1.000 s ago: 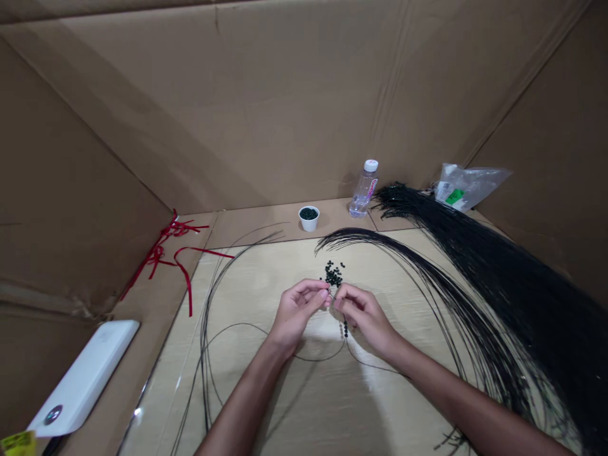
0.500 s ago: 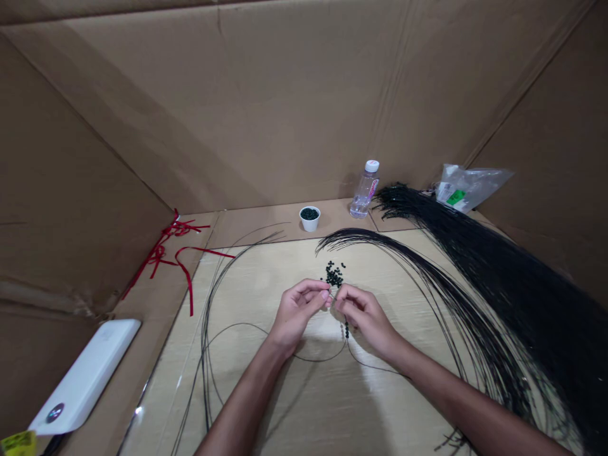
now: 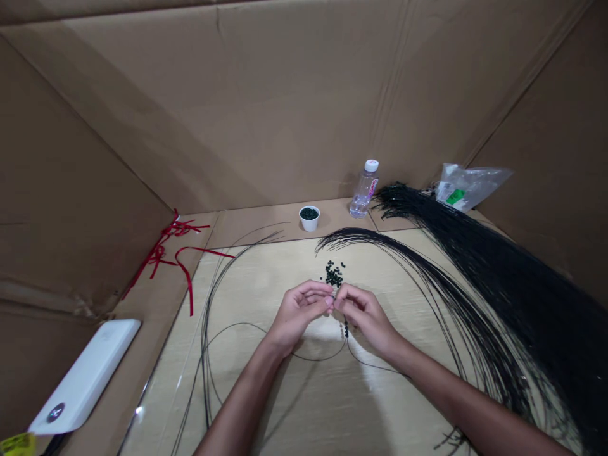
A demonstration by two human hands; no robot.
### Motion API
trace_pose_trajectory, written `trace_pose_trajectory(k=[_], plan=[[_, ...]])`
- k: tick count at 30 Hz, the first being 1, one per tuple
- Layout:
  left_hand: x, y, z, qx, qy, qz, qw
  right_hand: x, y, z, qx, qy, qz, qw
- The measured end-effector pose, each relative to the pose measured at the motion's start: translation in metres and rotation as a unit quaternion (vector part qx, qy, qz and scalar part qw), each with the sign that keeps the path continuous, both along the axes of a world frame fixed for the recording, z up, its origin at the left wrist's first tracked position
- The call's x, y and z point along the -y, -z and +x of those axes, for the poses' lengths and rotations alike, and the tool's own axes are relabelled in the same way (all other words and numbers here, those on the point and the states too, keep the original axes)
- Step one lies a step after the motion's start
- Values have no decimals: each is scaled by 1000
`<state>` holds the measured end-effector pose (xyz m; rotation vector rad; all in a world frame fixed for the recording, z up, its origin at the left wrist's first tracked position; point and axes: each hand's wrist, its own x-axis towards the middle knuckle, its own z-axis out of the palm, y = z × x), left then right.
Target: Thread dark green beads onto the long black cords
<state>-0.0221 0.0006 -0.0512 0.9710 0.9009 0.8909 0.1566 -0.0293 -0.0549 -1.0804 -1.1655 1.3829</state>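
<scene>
My left hand (image 3: pixel 303 310) is closed in a pinch, thumb against the fingertips. What lies between them is too small to make out. Touching or almost touching those fingertips, my right hand (image 3: pixel 363 311) pinches a thin dark cord strung with small dark beads (image 3: pixel 346 330). The beaded part hangs below the right fingers, and its upper end is hidden by them. From the lowest bead two thin cords (image 3: pixel 317 360) curve away, one under each forearm. Just beyond my fingertips lies a small heap of loose dark green beads (image 3: pixel 333 275).
Behind the heap stands a white cup (image 3: pixel 309 220) full of beads, with a water bottle (image 3: pixel 365 189) to its right. Black cord bundles (image 3: pixel 456 297) sweep down the right side. A plastic bag (image 3: pixel 470 187), red ribbons (image 3: pixel 187 256) and a white power bank (image 3: pixel 90 373) lie around the edges.
My left fingertips have moved slightly right and down, closing the small gap to the right fingertips. The right hand has barely moved.
</scene>
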Motion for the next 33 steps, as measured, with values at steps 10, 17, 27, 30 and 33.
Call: trace_pose_trajectory(k=[10, 17, 27, 30, 33], plan=[[1, -7, 0, -4, 7, -9, 1000, -1, 1, 0, 1, -1, -8, 1000], [1, -4, -1, -5, 4, -13, 1000, 0, 0, 0, 6, -5, -10, 1000], [2, -7, 0, -6, 4, -3, 1000, -1, 1, 1, 9, -3, -3, 1000], [1, -6, -1, -8, 7, -4, 1000, -1, 0, 0, 0, -4, -2, 1000], [0, -5, -3, -14, 23, -6, 1000, 0, -1, 0, -6, -11, -2, 1000]])
